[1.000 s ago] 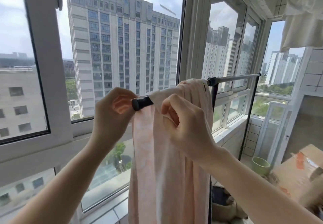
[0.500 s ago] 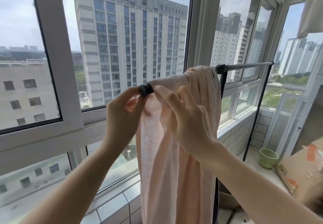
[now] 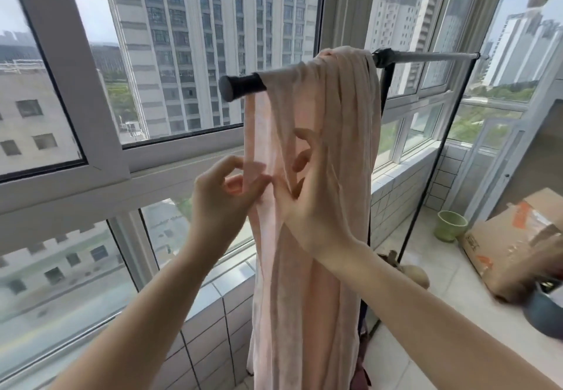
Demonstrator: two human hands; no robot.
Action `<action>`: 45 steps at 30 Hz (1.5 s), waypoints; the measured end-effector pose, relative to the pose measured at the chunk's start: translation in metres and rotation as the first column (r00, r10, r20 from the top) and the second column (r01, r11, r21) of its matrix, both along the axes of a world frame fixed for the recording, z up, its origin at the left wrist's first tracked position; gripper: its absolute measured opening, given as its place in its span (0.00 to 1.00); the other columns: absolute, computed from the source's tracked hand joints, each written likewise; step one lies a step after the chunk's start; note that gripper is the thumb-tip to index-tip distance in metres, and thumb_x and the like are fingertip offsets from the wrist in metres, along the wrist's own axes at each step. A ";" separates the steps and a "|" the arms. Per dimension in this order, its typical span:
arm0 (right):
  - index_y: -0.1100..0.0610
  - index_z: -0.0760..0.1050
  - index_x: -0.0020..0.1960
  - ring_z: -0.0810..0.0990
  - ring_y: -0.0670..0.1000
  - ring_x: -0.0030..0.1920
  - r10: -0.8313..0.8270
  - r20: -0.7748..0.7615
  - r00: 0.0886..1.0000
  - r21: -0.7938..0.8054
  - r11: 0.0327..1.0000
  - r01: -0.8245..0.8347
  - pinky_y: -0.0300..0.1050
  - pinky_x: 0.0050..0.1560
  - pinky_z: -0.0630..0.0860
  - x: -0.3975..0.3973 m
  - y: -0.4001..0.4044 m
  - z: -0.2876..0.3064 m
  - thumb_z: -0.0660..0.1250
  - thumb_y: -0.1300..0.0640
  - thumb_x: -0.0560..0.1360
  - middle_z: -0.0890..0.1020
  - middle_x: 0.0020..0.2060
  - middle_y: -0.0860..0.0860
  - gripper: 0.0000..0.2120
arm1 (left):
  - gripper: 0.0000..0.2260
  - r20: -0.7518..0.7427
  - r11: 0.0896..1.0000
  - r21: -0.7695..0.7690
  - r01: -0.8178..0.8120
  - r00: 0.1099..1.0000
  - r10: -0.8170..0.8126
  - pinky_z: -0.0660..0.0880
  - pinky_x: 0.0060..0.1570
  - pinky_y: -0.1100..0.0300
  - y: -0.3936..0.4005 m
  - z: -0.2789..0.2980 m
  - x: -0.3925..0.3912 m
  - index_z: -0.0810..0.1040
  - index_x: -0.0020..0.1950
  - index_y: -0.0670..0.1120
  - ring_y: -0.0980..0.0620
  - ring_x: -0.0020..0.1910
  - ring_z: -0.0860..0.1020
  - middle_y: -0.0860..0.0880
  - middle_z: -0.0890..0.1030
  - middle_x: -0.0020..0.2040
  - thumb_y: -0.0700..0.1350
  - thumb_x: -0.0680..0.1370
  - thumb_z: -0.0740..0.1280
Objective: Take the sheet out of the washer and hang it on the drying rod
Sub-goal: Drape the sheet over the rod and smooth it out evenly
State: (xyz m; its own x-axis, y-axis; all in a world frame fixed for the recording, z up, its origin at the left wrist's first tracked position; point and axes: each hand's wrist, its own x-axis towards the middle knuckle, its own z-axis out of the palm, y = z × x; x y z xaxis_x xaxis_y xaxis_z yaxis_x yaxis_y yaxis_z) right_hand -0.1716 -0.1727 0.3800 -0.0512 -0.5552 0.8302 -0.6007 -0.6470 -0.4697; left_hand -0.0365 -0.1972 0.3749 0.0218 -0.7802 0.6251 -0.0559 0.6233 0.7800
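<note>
A pale pink sheet point(image 3: 332, 109) hangs bunched over the near end of the drying rod point(image 3: 426, 56), whose black end cap point(image 3: 240, 88) pokes out to the left. The cloth falls in long folds below the frame. My left hand point(image 3: 222, 198) pinches the sheet's left edge about halfway down. My right hand point(image 3: 307, 204) is pushed into the folds beside it, with its fingers showing through the thin fabric and curled round a fold.
Large windows and a tiled sill run behind the rod. A black upright point(image 3: 438, 158) of the rack stands at the right. A green pot point(image 3: 451, 225) and a cardboard box point(image 3: 515, 237) sit on the floor at the right.
Both hands have dropped from the rod's end down to the hanging cloth. The camera has tilted down, so the rod sits higher and the sheet shows longer.
</note>
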 end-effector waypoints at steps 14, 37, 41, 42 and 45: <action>0.50 0.67 0.52 0.77 0.47 0.41 0.078 0.252 0.964 0.394 0.902 -0.176 0.37 0.41 0.75 0.004 0.006 -0.104 0.66 0.55 0.78 0.77 0.42 0.48 0.08 | 0.14 -0.021 0.961 0.259 -0.095 0.994 0.104 0.68 0.36 0.49 0.003 -0.106 0.017 0.71 0.43 0.36 0.48 0.34 0.69 0.41 0.70 0.34 0.46 0.81 0.61; 0.60 0.74 0.59 0.76 0.56 0.54 -0.134 -0.392 0.910 0.467 0.823 0.322 0.51 0.55 0.74 -0.026 -0.014 -0.172 0.59 0.61 0.79 0.78 0.52 0.54 0.10 | 0.11 0.041 0.894 0.434 -0.108 0.994 0.100 0.79 0.47 0.59 -0.007 -0.139 0.044 0.77 0.60 0.45 0.55 0.50 0.82 0.51 0.83 0.51 0.46 0.83 0.58; 0.65 0.75 0.54 0.77 0.62 0.54 -0.203 -0.489 0.848 0.461 0.765 0.449 0.54 0.53 0.75 -0.054 -0.022 -0.175 0.57 0.69 0.77 0.79 0.48 0.61 0.10 | 0.12 0.153 0.920 0.288 -0.265 0.961 0.229 0.72 0.37 0.65 -0.022 -0.118 0.075 0.74 0.50 0.49 0.61 0.36 0.75 0.54 0.75 0.40 0.57 0.78 0.65; 0.65 0.74 0.53 0.78 0.62 0.53 -0.213 -0.518 0.828 0.467 0.740 0.483 0.52 0.49 0.75 -0.061 -0.023 -0.172 0.56 0.69 0.77 0.79 0.47 0.61 0.10 | 0.13 0.201 0.915 0.249 -0.316 0.941 0.271 0.70 0.34 0.66 -0.023 -0.113 0.081 0.72 0.46 0.50 0.62 0.33 0.71 0.53 0.72 0.37 0.57 0.76 0.68; 0.63 0.72 0.52 0.78 0.57 0.47 -0.220 -0.523 0.824 0.536 0.666 0.518 0.47 0.41 0.67 -0.069 -0.021 -0.170 0.56 0.67 0.78 0.76 0.41 0.55 0.07 | 0.13 0.262 0.891 0.219 -0.397 0.904 0.338 0.75 0.38 0.54 -0.028 -0.110 0.087 0.72 0.45 0.41 0.52 0.35 0.74 0.42 0.75 0.38 0.46 0.74 0.74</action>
